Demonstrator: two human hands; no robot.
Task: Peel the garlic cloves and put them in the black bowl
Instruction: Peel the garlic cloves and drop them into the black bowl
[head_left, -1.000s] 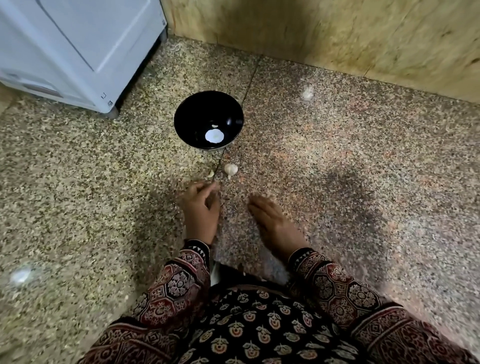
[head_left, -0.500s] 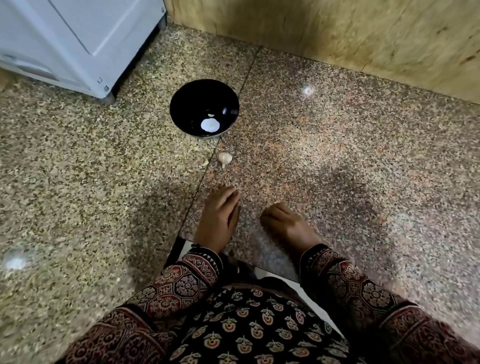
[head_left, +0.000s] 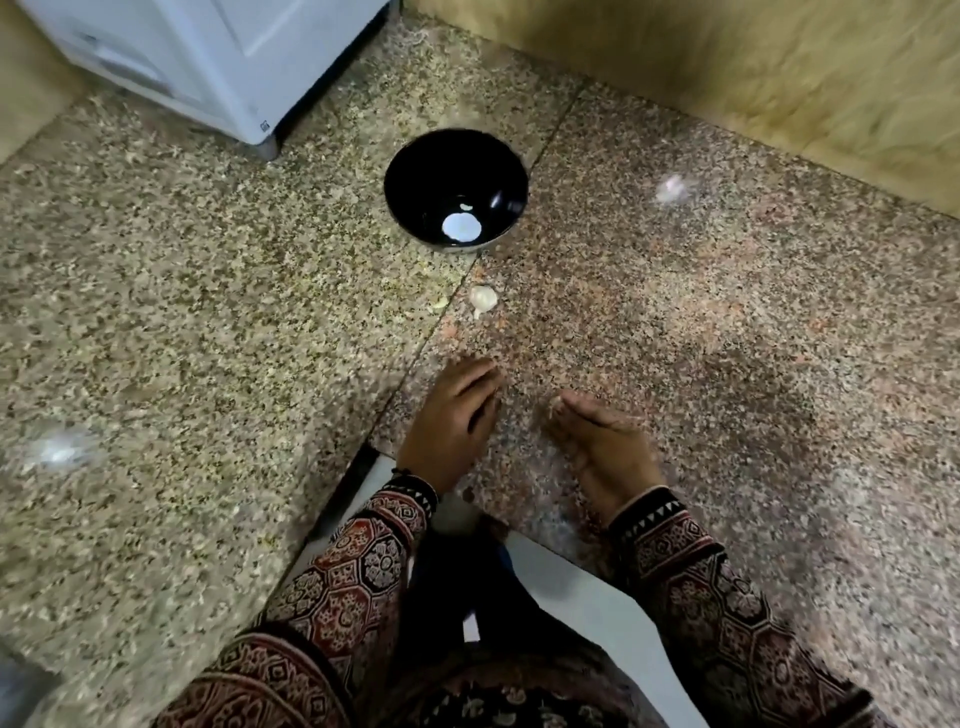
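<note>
There is one black bowl (head_left: 431, 171), with one small pale piece (head_left: 466, 207) inside it, too blurred to name. One garlic clove (head_left: 483, 299) lies in front of the bowl, with one scrap of peel (head_left: 439, 305) just beside it. Two hands show, the left hand (head_left: 452, 421) and the right hand (head_left: 602, 447), and there is one white appliance (head_left: 208, 57).

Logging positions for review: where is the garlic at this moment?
Head view, centre: the garlic lies on the stone surface between the black bowl and the left hand, touching neither.
</note>
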